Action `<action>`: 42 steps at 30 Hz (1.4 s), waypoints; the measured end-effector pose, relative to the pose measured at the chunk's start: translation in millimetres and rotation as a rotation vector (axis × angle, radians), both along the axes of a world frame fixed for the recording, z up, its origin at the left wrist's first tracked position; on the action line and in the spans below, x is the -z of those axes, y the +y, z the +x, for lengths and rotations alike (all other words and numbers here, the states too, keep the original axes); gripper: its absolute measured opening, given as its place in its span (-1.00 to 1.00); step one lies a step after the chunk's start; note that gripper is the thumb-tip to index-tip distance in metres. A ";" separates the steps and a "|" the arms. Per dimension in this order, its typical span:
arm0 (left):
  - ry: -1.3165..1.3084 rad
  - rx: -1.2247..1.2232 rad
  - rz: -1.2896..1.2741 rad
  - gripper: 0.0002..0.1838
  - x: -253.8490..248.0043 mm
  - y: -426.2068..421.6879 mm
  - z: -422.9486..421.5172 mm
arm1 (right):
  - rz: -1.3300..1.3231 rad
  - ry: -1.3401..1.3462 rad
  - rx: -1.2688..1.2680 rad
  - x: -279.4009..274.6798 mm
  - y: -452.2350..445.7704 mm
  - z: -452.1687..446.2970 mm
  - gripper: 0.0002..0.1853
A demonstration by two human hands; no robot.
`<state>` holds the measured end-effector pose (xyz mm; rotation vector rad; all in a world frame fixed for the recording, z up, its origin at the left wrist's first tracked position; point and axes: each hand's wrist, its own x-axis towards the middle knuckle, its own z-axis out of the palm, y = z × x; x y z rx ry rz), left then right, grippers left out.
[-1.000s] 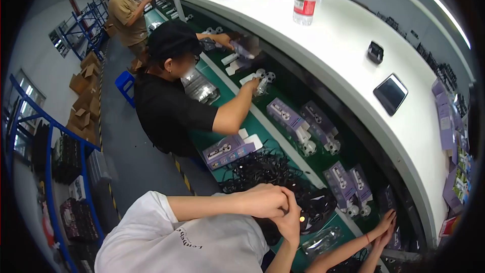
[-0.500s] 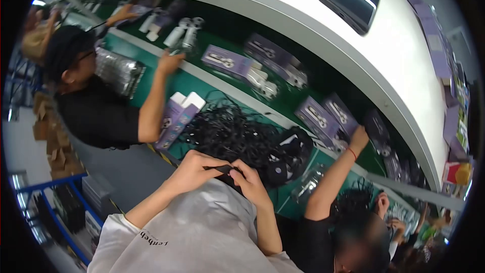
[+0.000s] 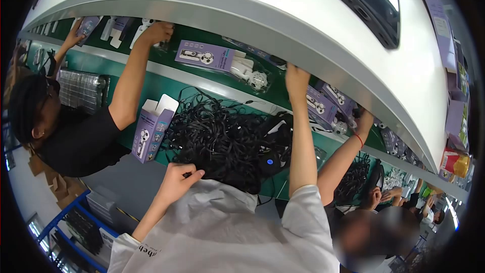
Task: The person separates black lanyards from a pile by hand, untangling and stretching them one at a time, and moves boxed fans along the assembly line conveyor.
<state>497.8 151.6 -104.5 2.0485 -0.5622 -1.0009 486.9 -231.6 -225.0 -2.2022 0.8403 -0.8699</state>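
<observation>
My left hand [image 3: 180, 182] is closed at the near edge of the bench, with a bit of something dark between its fingers, too small to name. Beside it lies a large heap of black straps [image 3: 217, 131]. My right hand [image 3: 297, 82] reaches over the belt under the white shelf's edge; its fingertips are hidden, and a dark thing shows beside them. To its left on the green belt lie a purple box [image 3: 204, 55] and a bagged white device [image 3: 248, 72]. More purple boxes [image 3: 321, 105] are right of my wrist.
A co-worker in black [image 3: 81, 136] on the left reaches to the belt. Another co-worker's arm [image 3: 348, 154] reaches in close to my right arm. An open purple box [image 3: 151, 127] stands left of the straps. A phone [image 3: 366, 0] lies on the white shelf [image 3: 242, 0].
My hands, together before, have parted. The right one has gone forward to the belt; the left stays near my shirt. The view has turned and come closer to the shelf.
</observation>
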 end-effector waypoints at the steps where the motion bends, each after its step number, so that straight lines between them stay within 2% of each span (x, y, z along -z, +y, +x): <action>1: 0.001 -0.001 0.016 -0.67 0.5 2.6 1.8 | -0.072 0.064 -0.093 14.1 -1.1 14.3 -0.69; 5: 0.004 0.002 0.047 -0.70 6.3 14.2 2.2 | -0.176 0.509 -0.317 46.8 29.8 38.3 -0.67; 8: -0.001 0.000 0.037 -0.70 5.5 16.7 5.4 | -0.346 0.463 -0.262 50.6 59.7 20.3 -0.63; 11: -0.023 -0.010 0.022 -0.69 6.2 21.9 7.8 | -0.462 0.194 -0.237 36.2 76.2 -8.7 -0.58; 12: -0.034 -0.002 0.043 -0.69 5.4 23.8 7.6 | -0.248 0.254 -0.294 36.0 89.1 -25.3 -0.65; 15: -0.061 0.015 0.043 -0.69 10.5 34.9 2.9 | 0.129 0.639 -0.603 21.2 131.8 -65.0 -0.79; 17: -0.079 0.034 0.037 -0.69 11.3 41.1 -3.6 | 0.185 0.643 -0.697 25.1 150.5 -88.8 -0.80; 18: -0.110 0.035 -0.004 -0.69 8.1 42.0 -4.9 | 0.066 0.543 -0.707 24.8 156.5 -93.8 -0.78; 21: -0.130 0.017 0.054 -0.70 3.7 51.9 -17.4 | 0.133 0.449 -0.610 17.4 164.5 -100.3 -0.78; 23: -0.076 -0.034 0.016 -0.66 3.2 53.8 -32.1 | 0.179 0.496 -0.484 26.4 174.1 -84.9 -0.70; 25: -0.070 -0.067 -0.025 -0.66 0.9 57.8 -38.8 | 0.499 0.509 -0.506 51.7 181.4 -61.9 -0.73; 27: -0.112 -0.074 -0.073 -0.69 -9.9 60.3 -51.4 | 0.672 0.193 -0.517 76.2 190.5 -56.5 -0.80; 29: -0.135 -0.077 -0.036 -0.72 -3.1 80.6 -57.8 | 0.584 0.182 -0.473 30.1 186.6 -56.9 -0.83; 31: -0.150 -0.129 -0.045 -0.78 7.3 96.8 -60.7 | 0.603 -0.018 -0.409 -3.3 186.5 -59.2 -0.84; 33: -0.155 -0.219 -0.113 -0.84 16.1 97.3 -57.1 | 0.605 -0.131 -0.479 -40.5 191.2 -58.9 -0.85; 35: -0.242 -0.253 -0.237 -0.74 0.6 64.3 -43.6 | 0.613 -0.136 -0.671 -83.5 202.3 -75.4 -0.89; 37: -0.243 -0.132 -0.225 -0.57 -22.6 10.6 -30.5 | 0.531 -0.035 -1.061 -115.6 196.6 -99.6 -0.89; 38: -0.274 0.033 -0.163 -0.57 -8.9 -12.0 -19.5 | 0.495 0.039 -0.851 -125.7 168.8 -116.3 -0.89; 39: -0.314 0.195 -0.099 -0.56 14.3 -27.5 -9.4 | 0.235 -0.101 -0.567 -85.2 126.3 -120.3 -0.86; 40: -0.510 0.340 -0.089 -0.59 32.5 -36.1 -2.7 | 0.525 -0.274 -0.068 -31.6 74.6 -131.3 -0.82; 41: -0.497 0.401 0.004 -0.65 30.6 -46.0 2.9 | 0.122 0.104 0.240 -11.7 34.5 -155.2 -0.81; 42: -0.484 0.375 0.003 -0.69 22.6 -61.2 5.4 | -0.151 0.426 0.319 61.5 -4.5 -187.2 -0.69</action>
